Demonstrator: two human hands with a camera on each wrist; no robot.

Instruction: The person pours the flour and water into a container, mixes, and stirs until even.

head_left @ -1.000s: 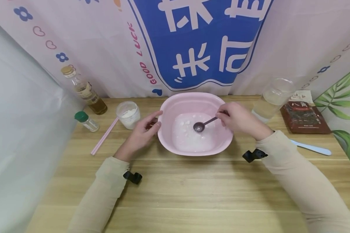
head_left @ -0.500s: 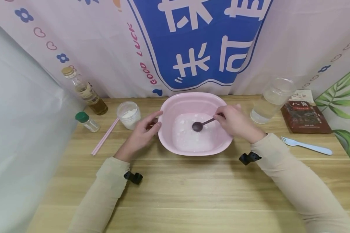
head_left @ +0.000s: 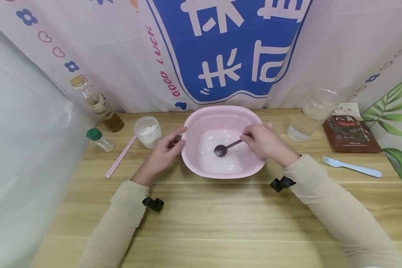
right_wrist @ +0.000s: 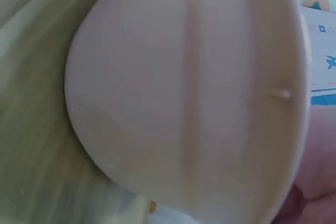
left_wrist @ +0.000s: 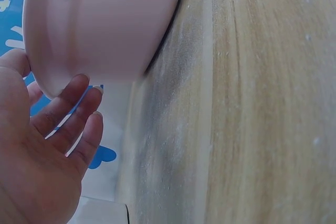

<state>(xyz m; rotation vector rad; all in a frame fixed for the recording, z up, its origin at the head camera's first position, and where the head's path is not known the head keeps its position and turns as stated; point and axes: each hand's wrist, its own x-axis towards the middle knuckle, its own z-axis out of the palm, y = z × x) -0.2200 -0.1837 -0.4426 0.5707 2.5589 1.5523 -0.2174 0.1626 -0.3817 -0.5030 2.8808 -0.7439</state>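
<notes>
A pink plastic basin (head_left: 224, 175) stands on the wooden table, with whitish liquid and small white lumps (head_left: 209, 143) in its bottom. My left hand (head_left: 162, 154) holds the basin's left rim. In the left wrist view its thumb lies at the rim while the curled fingers (left_wrist: 68, 108) reach under it along the outer wall. Over the basin's right edge, my right hand (head_left: 266, 143) pinches the handle of a dark brown measuring spoon (head_left: 221, 150). The spoon's bowl is down at the liquid. Only part of the right hand shows beyond the basin wall in the right wrist view.
Left of the basin stand a jar of white powder (head_left: 149, 136), a green-capped shaker (head_left: 101, 140) and an oil-coloured bottle (head_left: 102, 111), with pink chopsticks (head_left: 120, 157) nearby. To the right are a clear water jug (head_left: 303, 123), a brown packet (head_left: 351, 136) and a blue fork (head_left: 353, 167).
My right hand has moved left and slightly down with the measuring spoon, whose bowl has shifted left through the basin. The fork has come fully into view. My left hand stays at the rim.
</notes>
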